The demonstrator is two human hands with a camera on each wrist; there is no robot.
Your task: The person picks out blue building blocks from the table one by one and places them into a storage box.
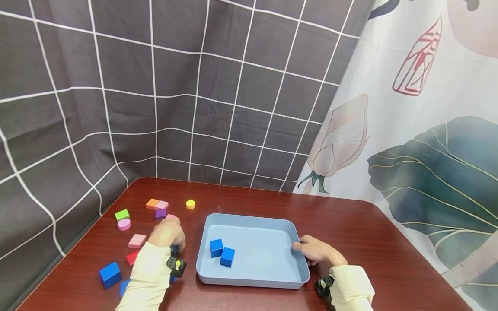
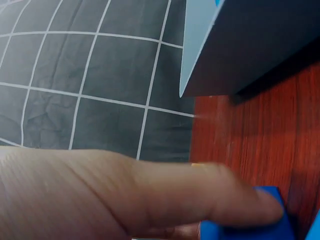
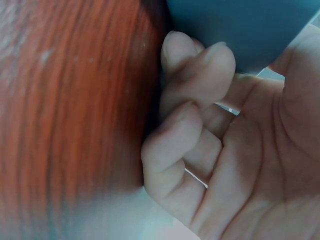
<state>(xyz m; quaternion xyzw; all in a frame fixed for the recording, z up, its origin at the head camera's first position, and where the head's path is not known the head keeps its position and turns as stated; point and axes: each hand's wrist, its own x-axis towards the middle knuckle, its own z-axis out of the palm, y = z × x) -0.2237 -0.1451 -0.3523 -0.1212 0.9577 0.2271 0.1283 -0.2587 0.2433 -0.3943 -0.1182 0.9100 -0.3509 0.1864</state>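
My left hand (image 1: 168, 233) is left of the light-blue tray (image 1: 253, 283), fingers bent downward. In the left wrist view its thumb lies against a blue block (image 2: 270, 231); the other fingers on that block are hidden. My right hand (image 1: 317, 250) grips the tray's right wall, thumb over the rim and the other fingers curled outside near the tabletop, as the right wrist view also shows. Inside the tray, toward its left, sit two blue cubes, a rear one (image 1: 216, 248) and a front one (image 1: 227, 257).
Left of the tray lie a large blue cube (image 1: 110, 275), a red block (image 1: 132, 258), pink block (image 1: 137, 241), pink disc (image 1: 123, 224), green block (image 1: 122, 214), orange block (image 1: 152, 204), purple block (image 1: 161, 213) and yellow disc (image 1: 190, 204). Curtains hang behind the wooden table (image 1: 350, 224).
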